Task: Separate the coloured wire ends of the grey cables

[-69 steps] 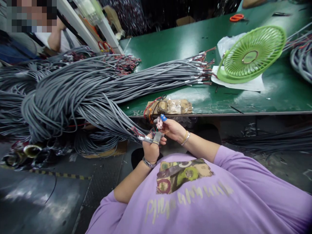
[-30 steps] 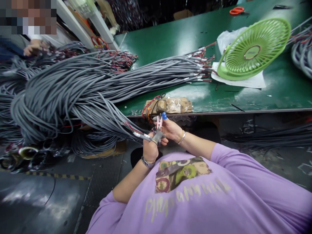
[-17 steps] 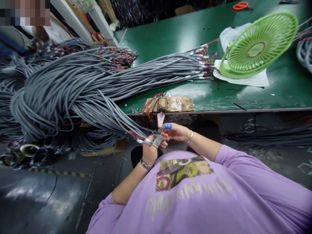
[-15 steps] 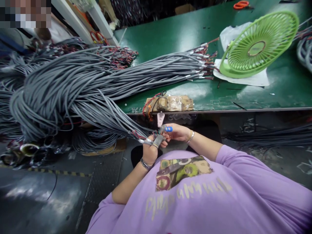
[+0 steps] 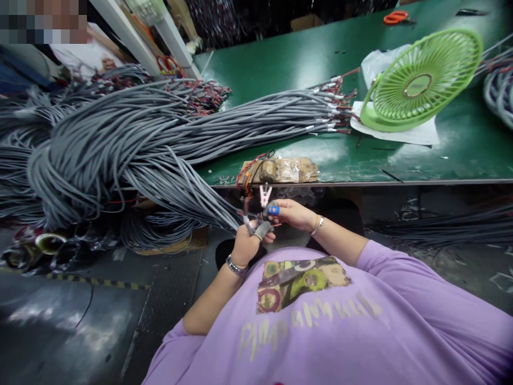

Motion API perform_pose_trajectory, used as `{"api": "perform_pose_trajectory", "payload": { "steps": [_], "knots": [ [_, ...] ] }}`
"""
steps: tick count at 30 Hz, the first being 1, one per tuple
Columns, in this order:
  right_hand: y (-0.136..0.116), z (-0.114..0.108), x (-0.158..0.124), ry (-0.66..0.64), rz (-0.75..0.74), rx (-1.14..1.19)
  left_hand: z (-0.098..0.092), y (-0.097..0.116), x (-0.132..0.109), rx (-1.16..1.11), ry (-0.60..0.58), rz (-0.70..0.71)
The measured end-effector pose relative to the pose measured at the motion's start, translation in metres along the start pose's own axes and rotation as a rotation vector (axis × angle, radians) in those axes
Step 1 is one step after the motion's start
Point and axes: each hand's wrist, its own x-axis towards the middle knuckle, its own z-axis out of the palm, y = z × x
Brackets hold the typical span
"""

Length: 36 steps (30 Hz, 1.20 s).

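My left hand (image 5: 246, 247) is closed around the end of a grey cable, just in front of the bench edge. A grey cover is on its thumb. My right hand (image 5: 295, 215) is closed in a pinch beside it, with a blue band and grey covering on its fingers. Thin coloured wires show between the two hands; exactly which ones the right fingers grip is hidden. Just beyond the fingertips is a pink clip (image 5: 265, 197), below a wooden block (image 5: 296, 170) on the bench edge. Grey cables (image 5: 200, 195) hang down from the bench to my left hand.
A large bundle of grey cables (image 5: 256, 120) with stripped ends lies along the green bench (image 5: 296, 59). A green fan (image 5: 419, 85) stands at right on white paper. Orange-handled scissors (image 5: 396, 17) lie at the back. Another person (image 5: 82, 56) is at the upper left.
My left hand has shifted slightly left and tilted the cable end more upright. My right fingers have moved a little left. The pink clip's two prongs now look spread apart.
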Motion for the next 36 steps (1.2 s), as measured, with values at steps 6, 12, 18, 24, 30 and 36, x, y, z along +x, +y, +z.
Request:
{"api": "perform_pose_trajectory", "payload": {
  "steps": [6, 12, 18, 24, 30, 36],
  "knots": [
    [0.004, -0.007, -0.011, -0.125, 0.012, 0.02, 0.003, -0.01, 0.002, -0.132, 0.178, 0.11],
    [0.004, 0.017, -0.01, 0.09, -0.142, -0.124, 0.003, -0.012, 0.001, -0.107, 0.128, 0.123],
    [0.003, 0.027, -0.003, 0.073, -0.077, -0.079, 0.0, -0.006, -0.008, -0.079, 0.002, 0.149],
    [-0.007, 0.022, 0.01, 0.284, 0.04, 0.173, 0.008, 0.003, -0.008, -0.246, 0.176, 0.174],
    [-0.028, 0.028, 0.022, 0.264, 0.11, 0.195, 0.019, 0.014, 0.002, -0.262, 0.273, 0.185],
    [-0.022, 0.033, 0.028, 0.254, 0.079, 0.35, 0.021, 0.008, 0.007, -0.192, 0.262, 0.146]
  ]
}}
